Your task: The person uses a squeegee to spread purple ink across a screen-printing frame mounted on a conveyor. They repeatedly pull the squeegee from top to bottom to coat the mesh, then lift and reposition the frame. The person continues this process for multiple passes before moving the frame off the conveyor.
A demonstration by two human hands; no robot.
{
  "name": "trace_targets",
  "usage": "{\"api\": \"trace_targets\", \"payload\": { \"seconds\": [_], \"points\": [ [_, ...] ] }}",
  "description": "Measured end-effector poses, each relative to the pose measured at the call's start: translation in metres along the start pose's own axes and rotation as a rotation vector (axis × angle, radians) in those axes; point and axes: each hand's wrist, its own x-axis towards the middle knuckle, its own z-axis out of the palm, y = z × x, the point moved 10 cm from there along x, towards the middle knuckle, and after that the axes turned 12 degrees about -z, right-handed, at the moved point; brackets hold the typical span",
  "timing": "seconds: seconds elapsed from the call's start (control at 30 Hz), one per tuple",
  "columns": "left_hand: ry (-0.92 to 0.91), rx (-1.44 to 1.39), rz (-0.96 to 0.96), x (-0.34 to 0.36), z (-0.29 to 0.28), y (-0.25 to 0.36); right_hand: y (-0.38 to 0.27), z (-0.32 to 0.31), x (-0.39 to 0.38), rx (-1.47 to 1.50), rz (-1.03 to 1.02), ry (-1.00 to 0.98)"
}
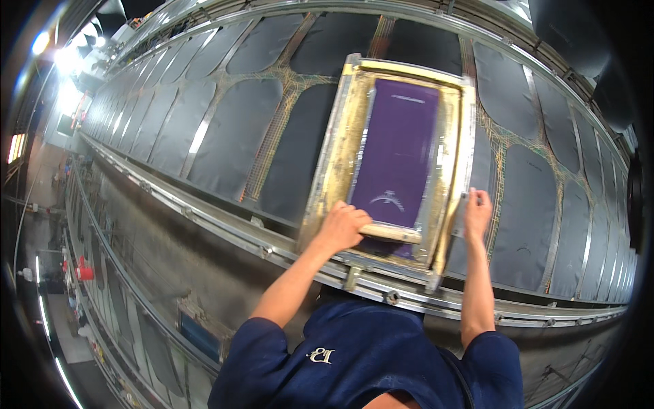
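Note:
A screen printing frame (pixel 332 146) with a yellowed border and metal outer edges lies tilted across the long table before me. Its middle is a purple mesh area (pixel 398 150) with small pale marks at top and bottom. My left hand (pixel 344 226) is wrapped round the left end of a squeegee (pixel 394 233), a pale bar lying across the near end of the purple area. Beside the frame's right edge, my right hand (pixel 478 210) is raised with fingers curled and pinched together; whatever they may hold is too small to tell.
Dark fabric panels (pixel 235 129) with rounded corners lie in rows along the table, with coloured threadlike strips (pixel 267 153) between them. A metal rail (pixel 266 251) with fittings runs along the near edge, close to my body. At lower left is another long table (pixel 126 293); a red object (pixel 84 269) is beside it.

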Motion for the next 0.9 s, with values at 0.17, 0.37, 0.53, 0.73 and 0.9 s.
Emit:
{"api": "trace_targets", "payload": {
  "seconds": [0.17,0.37,0.53,0.73,0.9],
  "points": [
    [0.018,0.035,0.015,-0.03,-0.06,-0.133,-0.06,0.133,-0.066,0.12,0.069,0.01],
    [0.061,0.128,0.076,-0.088,-0.088,-0.159,-0.096,0.171,-0.087,0.121,0.107,0.019],
    [0.162,0.076,0.17,-0.12,-0.07,-0.152,-0.094,0.175,-0.082,-0.026,0.127,0.008],
    [0.161,0.105,0.183,-0.061,-0.066,-0.176,-0.101,0.18,-0.079,-0.111,0.12,0.006],
    [0.308,0.191,0.286,0.069,-0.08,-0.205,-0.108,0.169,-0.092,-0.171,-0.004,0.105]
  ]
}}
